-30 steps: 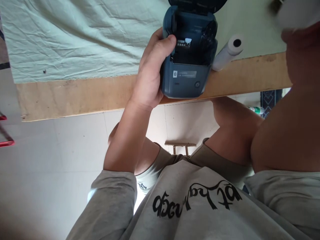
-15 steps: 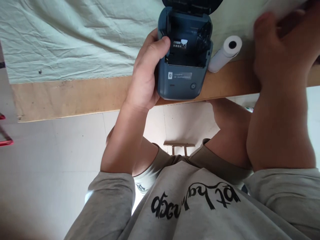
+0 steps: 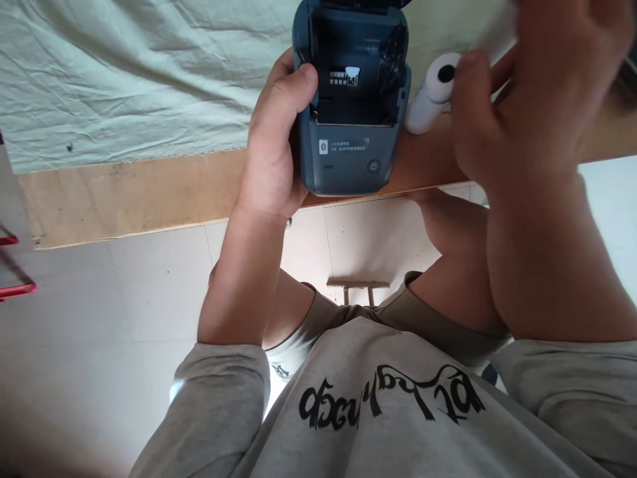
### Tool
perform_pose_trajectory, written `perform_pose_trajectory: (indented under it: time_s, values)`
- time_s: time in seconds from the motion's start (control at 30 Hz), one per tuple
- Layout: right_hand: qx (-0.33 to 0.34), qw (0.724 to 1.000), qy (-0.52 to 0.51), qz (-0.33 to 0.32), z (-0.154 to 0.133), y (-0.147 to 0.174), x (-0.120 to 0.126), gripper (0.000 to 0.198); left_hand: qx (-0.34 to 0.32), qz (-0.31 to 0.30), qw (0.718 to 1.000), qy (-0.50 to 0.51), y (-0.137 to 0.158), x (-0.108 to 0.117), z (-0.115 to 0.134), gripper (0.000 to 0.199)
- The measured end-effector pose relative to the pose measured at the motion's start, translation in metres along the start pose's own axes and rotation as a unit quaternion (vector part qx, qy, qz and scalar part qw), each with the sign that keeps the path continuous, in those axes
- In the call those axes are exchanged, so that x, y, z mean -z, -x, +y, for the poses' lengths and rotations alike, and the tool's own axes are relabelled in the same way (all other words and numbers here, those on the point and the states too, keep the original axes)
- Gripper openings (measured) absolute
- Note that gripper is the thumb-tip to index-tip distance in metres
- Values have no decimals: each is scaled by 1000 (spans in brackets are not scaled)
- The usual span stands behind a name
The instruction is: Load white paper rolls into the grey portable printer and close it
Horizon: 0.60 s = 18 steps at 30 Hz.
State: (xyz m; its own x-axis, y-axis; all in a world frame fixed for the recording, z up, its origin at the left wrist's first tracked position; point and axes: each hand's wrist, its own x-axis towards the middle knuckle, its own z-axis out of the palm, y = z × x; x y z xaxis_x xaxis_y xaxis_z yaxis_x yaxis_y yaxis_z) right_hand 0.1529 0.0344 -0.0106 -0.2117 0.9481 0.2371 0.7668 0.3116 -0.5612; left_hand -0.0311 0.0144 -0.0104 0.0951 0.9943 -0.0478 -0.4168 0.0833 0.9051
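Note:
My left hand (image 3: 279,126) is closed around the left side of a dark blue portable label printer (image 3: 346,166), thumb on the rim of its paper bay. The printer's lid is up and the bay holds no roll. A white paper roll (image 3: 423,109) with a dark core hole lies tilted against the printer's right side. My right hand (image 3: 537,99) is curled around a second white roll-like piece (image 3: 497,33), blurred and partly hidden by the fingers. Its thumb is close to the end of the first roll; whether it touches cannot be told.
A pale green cloth (image 3: 149,79) covers most of the table, with a bare wooden edge (image 3: 134,192) along the front. Below are my legs, a small wooden stool part (image 3: 358,284) and tiled floor (image 3: 124,292). A red frame (image 3: 20,291) shows at far left.
My right hand has come inward from the right with the white piece, up to the first roll. The printer, left hand and first roll appear slightly further left and higher in view.

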Motion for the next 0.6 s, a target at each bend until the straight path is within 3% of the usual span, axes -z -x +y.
perform_pose_trajectory:
  time_s: [0.1,0.27,0.4,0.6]
  values:
    - [67,993,95,13,-6,-2,-8,45,2,16,1000,-7,-2,-1,0,15]
    - [87,996,34,6,1,-2,-12,45,-5,-2,1000,25,-2,0,0,14]
    - [119,990,56,-41,2,-3,-12,43,-5,-18,999,48,-1,0,-1,15]
    - [74,990,109,-47,3,-7,-16,41,-23,-22,999,21,-4,2,-1,16]
